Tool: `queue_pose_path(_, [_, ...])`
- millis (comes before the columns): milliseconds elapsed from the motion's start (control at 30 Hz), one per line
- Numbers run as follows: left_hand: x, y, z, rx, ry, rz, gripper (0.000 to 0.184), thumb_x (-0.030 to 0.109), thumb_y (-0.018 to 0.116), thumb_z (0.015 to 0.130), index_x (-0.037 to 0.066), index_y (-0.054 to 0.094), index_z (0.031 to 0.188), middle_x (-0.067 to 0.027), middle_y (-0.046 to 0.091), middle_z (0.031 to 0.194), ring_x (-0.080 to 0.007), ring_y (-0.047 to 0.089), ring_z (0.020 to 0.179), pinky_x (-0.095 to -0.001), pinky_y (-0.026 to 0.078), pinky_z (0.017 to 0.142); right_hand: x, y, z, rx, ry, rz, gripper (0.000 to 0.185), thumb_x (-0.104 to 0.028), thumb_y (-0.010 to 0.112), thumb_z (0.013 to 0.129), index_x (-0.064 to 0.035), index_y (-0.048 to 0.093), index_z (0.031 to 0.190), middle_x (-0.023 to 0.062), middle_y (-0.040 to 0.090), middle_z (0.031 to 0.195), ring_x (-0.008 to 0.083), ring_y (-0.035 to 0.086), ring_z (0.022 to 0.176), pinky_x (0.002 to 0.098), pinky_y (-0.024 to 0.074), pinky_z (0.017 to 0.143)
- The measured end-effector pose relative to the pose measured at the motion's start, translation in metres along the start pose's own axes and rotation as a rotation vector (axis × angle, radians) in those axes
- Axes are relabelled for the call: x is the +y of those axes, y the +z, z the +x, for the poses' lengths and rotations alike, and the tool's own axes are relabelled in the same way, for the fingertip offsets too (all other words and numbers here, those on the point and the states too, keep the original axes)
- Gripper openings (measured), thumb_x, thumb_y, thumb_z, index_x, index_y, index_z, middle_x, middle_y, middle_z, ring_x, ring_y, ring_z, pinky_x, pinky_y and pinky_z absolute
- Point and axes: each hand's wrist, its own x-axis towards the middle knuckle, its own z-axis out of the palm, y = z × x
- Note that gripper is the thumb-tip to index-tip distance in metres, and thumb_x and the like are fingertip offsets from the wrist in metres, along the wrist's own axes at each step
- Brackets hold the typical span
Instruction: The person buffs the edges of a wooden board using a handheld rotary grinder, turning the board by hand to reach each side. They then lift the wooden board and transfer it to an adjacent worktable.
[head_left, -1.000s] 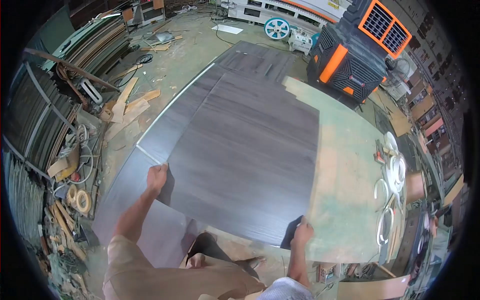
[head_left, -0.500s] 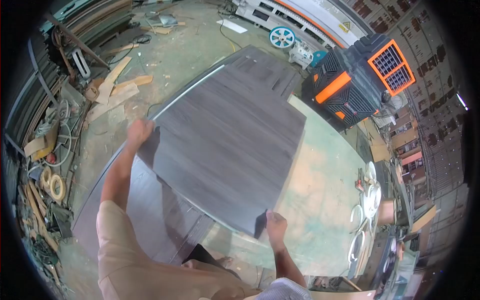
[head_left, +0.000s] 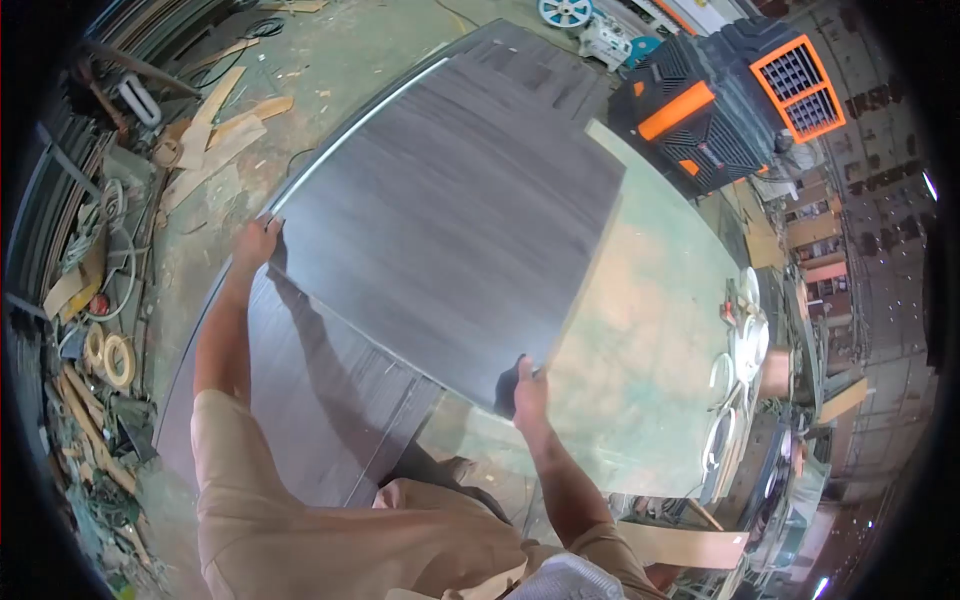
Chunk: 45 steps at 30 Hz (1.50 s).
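A large dark grey wood-grain panel (head_left: 450, 210) lies between my two hands. My left hand (head_left: 258, 240) is closed round its near left corner, fingers partly hidden. At the near right corner, my right hand (head_left: 530, 388) grips the panel edge, casting a dark shadow on the surface. A pale strip shows along the panel's left edge. Below and to the left lies another grey wood-grain board (head_left: 300, 390), partly under the first. To the right, a pale green worn tabletop (head_left: 640, 330) shows beneath the panel.
A black and orange air cooler (head_left: 700, 120) stands beyond the table's far right corner. White edging rolls (head_left: 745, 345) lie along the table's right side. Wood offcuts (head_left: 225, 130) litter the floor at left, near tape rolls (head_left: 118, 360). A machine with a wheel (head_left: 566, 10) stands at the back.
Both hands still grip the panel at its near corners. In the view, the panel and surroundings sit higher, and my right hand has shifted up and slightly left.
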Motion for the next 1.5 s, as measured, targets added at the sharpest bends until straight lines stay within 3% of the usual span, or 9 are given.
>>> queue_pose_path(100, [-0.005, -0.006, -0.001, -0.056, 0.042, -0.024, 0.051, 0.047, 0.052, 0.1, 0.005, 0.069, 0.124, -0.0304, 0.069, 0.116, -0.0489, 0.064, 0.114, -0.0543, 0.05, 0.099, 0.002, -0.012, 0.013, -0.276, 0.316, 0.366, 0.043, -0.037, 0.06, 0.106, 0.0018, 0.056, 0.125, 0.0069, 0.063, 0.094, 0.0198, 0.061, 0.075, 0.0369, 0.0536, 0.07])
queue_pose_path(267, [0.007, -0.017, -0.023, -0.114, 0.011, 0.115, 0.047, 0.046, 0.052, 0.1, 0.007, 0.069, 0.121, -0.0335, 0.068, 0.112, -0.0502, 0.064, 0.11, -0.0557, 0.051, 0.097, -0.01, -0.026, 0.012, -0.288, 0.356, 0.385, 0.038, -0.035, 0.061, 0.106, -0.0006, 0.056, 0.122, 0.0063, 0.062, 0.093, 0.0182, 0.062, 0.077, 0.0355, 0.0535, 0.071])
queue_pose_path(333, [0.004, -0.016, -0.039, -0.095, 0.004, 0.086, 0.048, 0.046, 0.052, 0.101, 0.007, 0.069, 0.121, -0.034, 0.067, 0.11, -0.051, 0.064, 0.109, -0.056, 0.051, 0.096, -0.04, -0.045, -0.005, -0.275, 0.375, 0.364, 0.053, -0.041, 0.062, 0.104, 0.0072, 0.057, 0.127, 0.0149, 0.066, 0.115, 0.0239, 0.063, 0.101, 0.0404, 0.0509, 0.09])
queue_pose_path(433, [0.003, -0.022, -0.076, -0.048, -0.001, 0.047, 0.048, 0.046, 0.051, 0.102, 0.007, 0.069, 0.12, -0.0349, 0.065, 0.108, -0.0519, 0.063, 0.107, -0.0567, 0.052, 0.093, -0.02, -0.057, -0.007, -0.336, 0.418, 0.352, 0.052, -0.04, 0.061, 0.104, 0.0049, 0.057, 0.129, 0.0143, 0.065, 0.118, 0.0238, 0.061, 0.105, 0.0399, 0.0492, 0.095])
queue_pose_path(767, [-0.003, -0.039, -0.213, -0.07, -0.064, 0.082, 0.045, 0.039, 0.052, 0.103, 0.005, 0.065, 0.13, -0.0369, 0.064, 0.105, -0.0518, 0.062, 0.1, -0.0551, 0.051, 0.089, 0.034, -0.109, -0.031, -0.338, 0.252, 0.349, 0.05, -0.035, 0.061, 0.104, 0.0039, 0.056, 0.135, 0.0141, 0.065, 0.124, 0.0251, 0.062, 0.111, 0.0392, 0.0473, 0.1])
queue_pose_path(1000, [-0.024, -0.031, -0.33, -0.051, -0.158, 0.12, 0.047, 0.038, 0.053, 0.105, 0.005, 0.064, 0.137, -0.0335, 0.064, 0.105, -0.0493, 0.062, 0.101, -0.0521, 0.051, 0.09, 0.035, -0.166, -0.049, -0.324, 0.178, 0.092, 0.06, -0.045, 0.065, 0.099, 0.003, 0.055, 0.134, 0.0219, 0.068, 0.121, 0.0322, 0.065, 0.114, 0.0408, 0.0486, 0.099])
queue_pose_path(1333, [0.007, -0.043, -0.413, -0.129, -0.3, 0.013, 0.048, 0.033, 0.05, 0.105, -0.005, 0.065, 0.13, -0.0321, 0.068, 0.11, -0.0464, 0.065, 0.105, -0.0522, 0.05, 0.09, 0.065, -0.194, -0.042, -0.424, 0.096, -0.027, 0.073, -0.06, 0.066, 0.093, 0.0014, 0.055, 0.131, 0.0262, 0.072, 0.111, 0.0407, 0.069, 0.109, 0.0457, 0.0521, 0.094])
queue_pose_path(1433, [-0.012, -0.038, -0.406, -0.059, -0.262, 0.053, 0.039, 0.033, 0.053, 0.104, 0.002, 0.069, 0.122, -0.031, 0.068, 0.095, -0.0498, 0.065, 0.093, -0.0508, 0.049, 0.083, 0.066, -0.195, -0.042, -0.424, 0.118, -0.028, 0.074, -0.063, 0.063, 0.093, 0.0022, 0.057, 0.127, 0.0259, 0.073, 0.105, 0.0412, 0.07, 0.103, 0.0459, 0.0531, 0.09])
queue_pose_path(1500, [0.028, -0.055, -0.398, -0.24, -0.358, 0.03, 0.059, 0.044, 0.052, 0.103, -0.008, 0.063, 0.13, -0.0361, 0.066, 0.118, -0.0455, 0.066, 0.109, -0.0514, 0.05, 0.093, 0.06, -0.197, -0.04, -0.41, 0.155, 0.01, 0.072, -0.063, 0.063, 0.094, 0.0025, 0.06, 0.124, 0.0256, 0.073, 0.103, 0.0398, 0.071, 0.102, 0.0454, 0.0532, 0.088])
